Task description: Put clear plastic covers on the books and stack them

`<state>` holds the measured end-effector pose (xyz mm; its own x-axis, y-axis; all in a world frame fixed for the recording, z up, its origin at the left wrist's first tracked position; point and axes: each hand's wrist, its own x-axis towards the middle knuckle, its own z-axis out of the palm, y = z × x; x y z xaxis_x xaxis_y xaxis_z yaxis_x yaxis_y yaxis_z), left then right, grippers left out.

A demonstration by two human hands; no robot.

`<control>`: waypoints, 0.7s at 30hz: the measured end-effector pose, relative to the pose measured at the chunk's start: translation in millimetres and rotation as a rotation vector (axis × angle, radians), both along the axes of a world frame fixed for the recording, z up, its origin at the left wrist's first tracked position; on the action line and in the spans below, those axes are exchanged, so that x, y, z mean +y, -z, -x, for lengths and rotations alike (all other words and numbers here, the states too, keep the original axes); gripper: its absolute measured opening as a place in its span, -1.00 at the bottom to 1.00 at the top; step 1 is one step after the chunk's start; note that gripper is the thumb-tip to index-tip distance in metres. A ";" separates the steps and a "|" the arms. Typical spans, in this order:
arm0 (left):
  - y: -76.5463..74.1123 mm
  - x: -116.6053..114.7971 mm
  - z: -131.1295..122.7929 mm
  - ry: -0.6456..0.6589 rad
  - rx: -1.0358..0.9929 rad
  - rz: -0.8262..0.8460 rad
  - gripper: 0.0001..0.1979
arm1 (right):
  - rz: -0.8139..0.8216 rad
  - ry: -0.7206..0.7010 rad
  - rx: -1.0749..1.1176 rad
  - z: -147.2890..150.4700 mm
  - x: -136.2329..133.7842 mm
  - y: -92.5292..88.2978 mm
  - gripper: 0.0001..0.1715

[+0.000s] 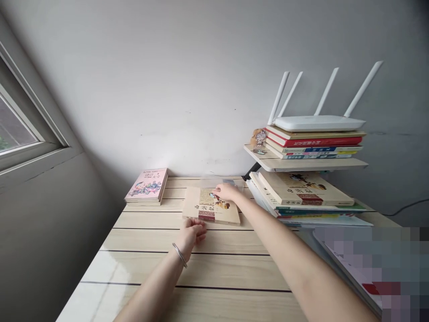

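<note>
A cream-coloured book with dark Chinese characters, a maroon panel and a painted figure lies flat on the wooden table. My right hand reaches over its far right part, fingertips pinched together at the cover; what they grip is hidden. Just behind the book, a clear, plastic-looking sheet lies partly under that hand. At the front left edge of the book is my left hand, wearing a silver bangle. Its fingers are loosely curled and apart, the upper ones against the spine side.
Pink-covered books lie stacked at the back left. To the right, a small raised shelf bears stacked books and a white router with upright antennas. More books are piled beneath it. The wall closes off the back.
</note>
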<state>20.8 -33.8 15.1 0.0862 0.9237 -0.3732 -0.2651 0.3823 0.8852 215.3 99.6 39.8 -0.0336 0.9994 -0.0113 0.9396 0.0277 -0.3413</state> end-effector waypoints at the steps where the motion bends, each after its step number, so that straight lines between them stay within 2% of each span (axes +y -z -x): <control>1: 0.4 2.9 2.7 -0.022 0.051 -0.023 -0.74 | 0.019 0.010 -0.011 1.4 -1.9 -0.6 -0.65; 6: 4.4 19.9 16.4 -0.140 0.244 -0.105 -0.73 | 0.119 0.049 0.004 0.5 -31.6 -1.3 -0.59; 11: 10.5 37.3 25.9 -0.220 0.305 -0.127 -0.76 | 0.184 0.082 0.171 2.0 -69.3 12.9 -0.55; 17: 11.8 64.3 24.7 -0.204 0.470 -0.075 -0.78 | 0.140 0.198 0.442 7.6 -84.9 28.1 -0.61; 21: 7.4 75.2 17.6 -0.170 0.579 -0.087 -0.85 | 0.196 0.223 0.751 8.6 -91.6 31.1 -0.78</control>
<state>3.2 41.4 7.7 -0.2594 0.9360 -0.2378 0.2175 0.2966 0.9299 206.7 8.0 8.7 0.0981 0.9656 -0.2409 0.4342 -0.2593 -0.8627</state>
